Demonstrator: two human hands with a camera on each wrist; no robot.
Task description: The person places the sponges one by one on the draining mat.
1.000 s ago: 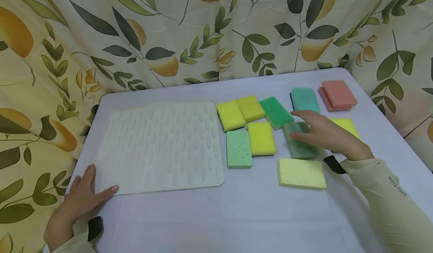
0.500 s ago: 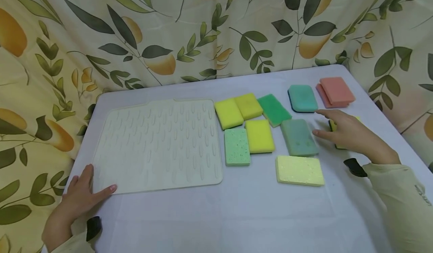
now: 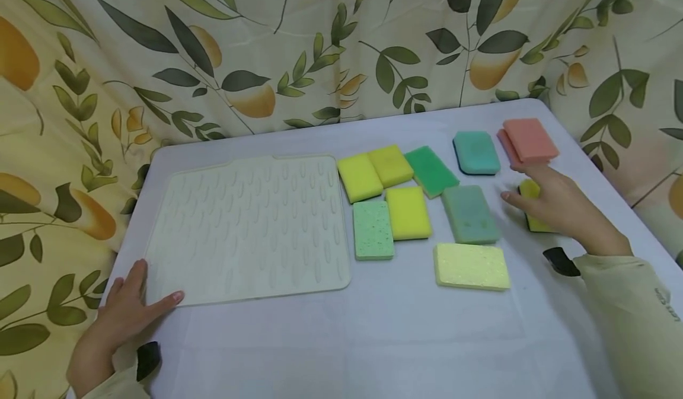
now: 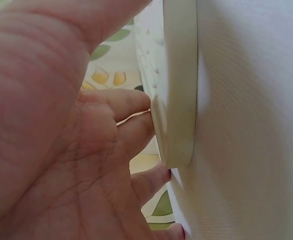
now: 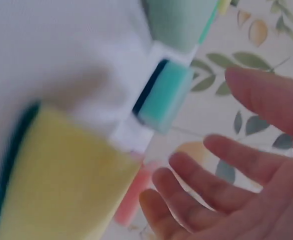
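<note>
At the near left corner of a white mat [image 3: 251, 227] with rows of raised oblong ridges, my left hand [image 3: 124, 313] rests with fingers spread. In the left wrist view its fingertips touch the mat's thick edge [image 4: 180, 100]. My right hand [image 3: 571, 209] hovers over a yellow sponge [image 3: 539, 224] with a dark underside, partly hiding it. The right wrist view shows this yellow sponge [image 5: 66, 175] apart from the extended fingers, and nothing is held. A grey-green sponge [image 3: 471, 215], a teal sponge [image 3: 476, 153] and two stacked pink sponges [image 3: 530, 140] lie around that hand.
Between mat and right hand lie several yellow sponges [image 3: 408, 212], a dark green one [image 3: 432, 171] and a speckled light green one [image 3: 373, 230]. A pale yellow sponge [image 3: 472, 266] lies nearer the front. A patterned curtain [image 3: 299, 49] hangs behind the white table [image 3: 299, 351].
My right hand has left the grey-green sponge and moved right, over the yellow sponge at the right side. My left hand has stayed at the mat's corner. The view has shifted slightly.
</note>
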